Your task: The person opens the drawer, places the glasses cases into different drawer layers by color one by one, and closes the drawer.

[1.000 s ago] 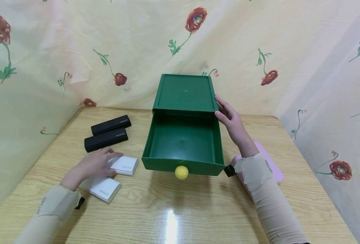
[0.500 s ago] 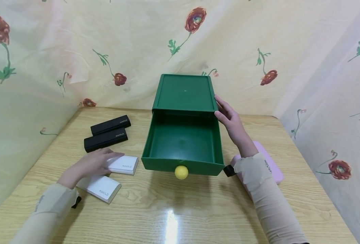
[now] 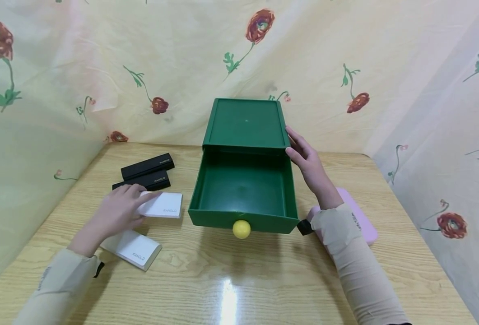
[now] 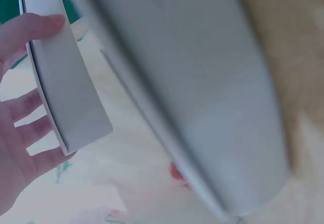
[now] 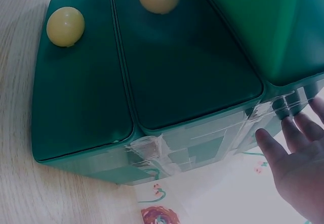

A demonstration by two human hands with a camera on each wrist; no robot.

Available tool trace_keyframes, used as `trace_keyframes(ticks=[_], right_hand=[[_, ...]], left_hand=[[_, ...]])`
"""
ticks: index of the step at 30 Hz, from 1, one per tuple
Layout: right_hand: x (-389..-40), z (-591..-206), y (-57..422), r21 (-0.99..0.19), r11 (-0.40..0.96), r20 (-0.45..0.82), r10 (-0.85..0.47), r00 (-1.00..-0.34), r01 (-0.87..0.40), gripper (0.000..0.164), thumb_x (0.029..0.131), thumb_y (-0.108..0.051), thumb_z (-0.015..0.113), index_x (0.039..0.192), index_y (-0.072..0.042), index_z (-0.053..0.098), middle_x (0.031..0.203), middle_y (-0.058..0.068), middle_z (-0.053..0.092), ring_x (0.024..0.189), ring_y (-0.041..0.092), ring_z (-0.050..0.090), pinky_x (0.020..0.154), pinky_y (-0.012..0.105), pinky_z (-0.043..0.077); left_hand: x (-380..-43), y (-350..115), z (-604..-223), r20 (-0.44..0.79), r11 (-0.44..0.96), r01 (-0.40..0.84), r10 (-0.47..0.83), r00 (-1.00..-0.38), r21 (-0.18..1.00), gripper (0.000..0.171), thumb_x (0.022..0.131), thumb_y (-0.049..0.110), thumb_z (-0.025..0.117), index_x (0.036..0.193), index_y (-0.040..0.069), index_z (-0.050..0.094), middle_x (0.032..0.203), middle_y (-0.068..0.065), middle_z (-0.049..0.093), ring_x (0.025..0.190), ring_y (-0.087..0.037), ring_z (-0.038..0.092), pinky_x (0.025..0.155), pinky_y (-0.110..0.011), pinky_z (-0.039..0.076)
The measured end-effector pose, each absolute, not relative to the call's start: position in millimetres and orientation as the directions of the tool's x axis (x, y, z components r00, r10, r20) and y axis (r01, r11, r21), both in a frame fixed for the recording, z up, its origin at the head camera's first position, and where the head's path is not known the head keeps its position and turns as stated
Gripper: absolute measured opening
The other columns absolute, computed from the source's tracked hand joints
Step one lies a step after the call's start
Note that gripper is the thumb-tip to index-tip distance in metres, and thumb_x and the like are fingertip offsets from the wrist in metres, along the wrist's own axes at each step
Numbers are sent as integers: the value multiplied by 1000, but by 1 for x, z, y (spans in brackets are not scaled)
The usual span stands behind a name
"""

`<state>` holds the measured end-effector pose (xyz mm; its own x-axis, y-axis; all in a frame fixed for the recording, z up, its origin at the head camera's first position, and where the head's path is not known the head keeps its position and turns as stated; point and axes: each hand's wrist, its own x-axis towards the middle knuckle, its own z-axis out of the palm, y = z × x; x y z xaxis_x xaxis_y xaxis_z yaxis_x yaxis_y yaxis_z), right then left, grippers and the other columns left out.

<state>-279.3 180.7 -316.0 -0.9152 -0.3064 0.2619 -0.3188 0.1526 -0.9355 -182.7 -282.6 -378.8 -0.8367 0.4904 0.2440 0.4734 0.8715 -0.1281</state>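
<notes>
My left hand (image 3: pixel 119 207) grips a white glasses case (image 3: pixel 162 204) by its left end, thumb on one face and fingers on the other; the left wrist view shows this held case (image 4: pixel 73 82) tilted. It is raised off the table, overlapping the lower black case. A second white glasses case (image 3: pixel 135 248) lies below that hand, large and blurred in the left wrist view. My right hand (image 3: pixel 312 169) rests with straight fingers against the right side of a green drawer unit (image 3: pixel 247 124). Its top drawer (image 3: pixel 243 194), with a yellow knob (image 3: pixel 241 229), is pulled out and holds nothing.
Two black glasses cases (image 3: pixel 147 166) lie at the back left. A lilac rounded case (image 3: pixel 359 216) sits partly under my right forearm. Lower drawers (image 5: pixel 187 57), closed, show in the right wrist view. A flowered curtain (image 3: pixel 174 67) hangs behind the wooden table (image 3: pixel 190 293).
My left hand has closed on the upper white glasses case and lifted it up and away from the table. The right hand has stayed at the drawer unit.
</notes>
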Motion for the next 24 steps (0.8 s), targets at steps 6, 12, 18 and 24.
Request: trace_keyframes(ticks=[6, 12, 18, 24], right_hand=[[-280, -317, 180, -935, 139, 273, -303, -913, -326, 53, 103, -28, 46, 153, -31, 29, 162, 0, 24, 150, 24, 22, 118, 59, 21], [-280, -319, 179, -936, 130, 276, -303, -912, -326, 53, 103, -29, 46, 152, -31, 30, 162, -1, 24, 149, 24, 23, 118, 59, 22], [-280, -319, 178, -936, 127, 279, -300, -912, -328, 52, 103, -29, 46, 152, -31, 30, 161, -1, 25, 149, 24, 24, 118, 59, 23], [-280, -320, 178, -937, 120, 282, -297, -912, -329, 52, 103, -29, 45, 153, -31, 29, 161, 0, 25, 149, 25, 24, 118, 60, 22]], left_hand=[[-180, -277, -361, 349, 857, 468, 515, -783, -216, 75, 70, 23, 84, 137, 28, 51, 113, -18, 60, 100, -39, 58, 87, -55, 51], [-175, -273, -339, 493, 874, 440, 482, -725, -207, 79, 64, 16, 87, 135, 26, 53, 112, -21, 58, 100, -43, 57, 82, -56, 52], [-171, -269, -314, 631, 878, 414, 465, -622, -239, 81, 60, 15, 88, 133, 26, 55, 111, -19, 60, 97, -41, 57, 66, -54, 53], [-168, -256, -294, 659, 867, 416, 485, -575, -275, 86, 59, 14, 91, 135, 26, 54, 109, -19, 60, 99, -40, 57, 74, -54, 54]])
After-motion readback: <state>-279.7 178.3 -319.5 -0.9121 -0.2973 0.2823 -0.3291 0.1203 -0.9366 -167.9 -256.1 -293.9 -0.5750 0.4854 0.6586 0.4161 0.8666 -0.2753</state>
